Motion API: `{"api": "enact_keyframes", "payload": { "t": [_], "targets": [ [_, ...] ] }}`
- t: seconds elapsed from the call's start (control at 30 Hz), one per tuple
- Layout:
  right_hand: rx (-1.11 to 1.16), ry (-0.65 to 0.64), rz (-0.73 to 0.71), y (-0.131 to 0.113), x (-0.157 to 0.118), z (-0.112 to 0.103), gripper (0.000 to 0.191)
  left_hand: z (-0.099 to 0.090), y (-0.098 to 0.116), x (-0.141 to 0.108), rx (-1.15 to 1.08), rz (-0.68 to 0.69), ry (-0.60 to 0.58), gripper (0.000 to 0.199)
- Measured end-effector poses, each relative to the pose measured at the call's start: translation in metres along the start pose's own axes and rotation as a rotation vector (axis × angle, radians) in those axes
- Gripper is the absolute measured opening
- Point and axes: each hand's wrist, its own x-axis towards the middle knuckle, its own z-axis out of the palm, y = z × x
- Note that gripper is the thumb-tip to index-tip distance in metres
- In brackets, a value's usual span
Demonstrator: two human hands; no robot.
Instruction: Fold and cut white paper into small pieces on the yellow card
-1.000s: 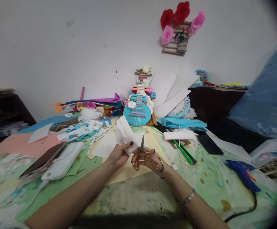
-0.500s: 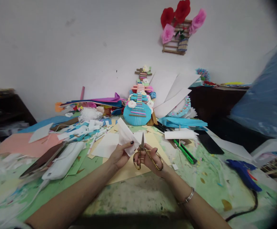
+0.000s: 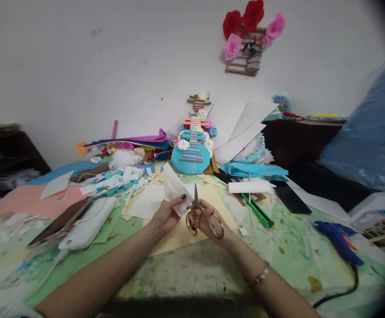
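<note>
My left hand (image 3: 166,217) pinches a folded piece of white paper (image 3: 174,187) between thumb and fingers, over the middle of the table. Close beside it, my right hand (image 3: 209,223) is closed around gold-handled scissors (image 3: 195,204), fingers through the loops. The scissor blades point up and lie near the paper's right edge; whether they touch it I cannot tell. Under both hands lie a cream sheet (image 3: 175,238) and a white sheet (image 3: 149,202).
A blue paper instrument (image 3: 190,159) leans by the wall. At right are a green cutter (image 3: 257,211), a black phone (image 3: 288,196) and a blue glue gun (image 3: 338,243). A white power bank (image 3: 88,223) and paper scraps (image 3: 122,176) lie left.
My right hand has shifted slightly left with the scissors, and its fingers have curled more. The scissors' handles sit closer together. My left hand and the paper have barely moved.
</note>
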Motion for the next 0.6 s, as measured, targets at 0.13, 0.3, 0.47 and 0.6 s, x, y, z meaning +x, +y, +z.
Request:
{"api": "enact_keyframes", "payload": {
  "t": [0.13, 0.3, 0.47, 0.6],
  "targets": [
    [0.038, 0.032, 0.022, -0.0035, -0.0004, 0.0056, 0.056, -0.0045, -0.0018, 0.0033, 0.032, 0.032, 0.007, 0.025],
    [0.118, 0.036, 0.035, -0.0008, -0.0011, 0.0045, 0.051, -0.003, -0.0014, 0.0031, 0.076, 0.032, 0.005, 0.019],
    [0.134, 0.033, 0.054, 0.0005, -0.0015, 0.0022, 0.05, 0.0004, 0.0001, 0.002, 0.059, 0.06, 0.032, 0.028],
    [0.125, 0.059, 0.07, -0.0049, -0.0019, 0.0073, 0.05, 0.0005, 0.0004, 0.0023, 0.045, 0.065, 0.03, 0.031]
  ]
}}
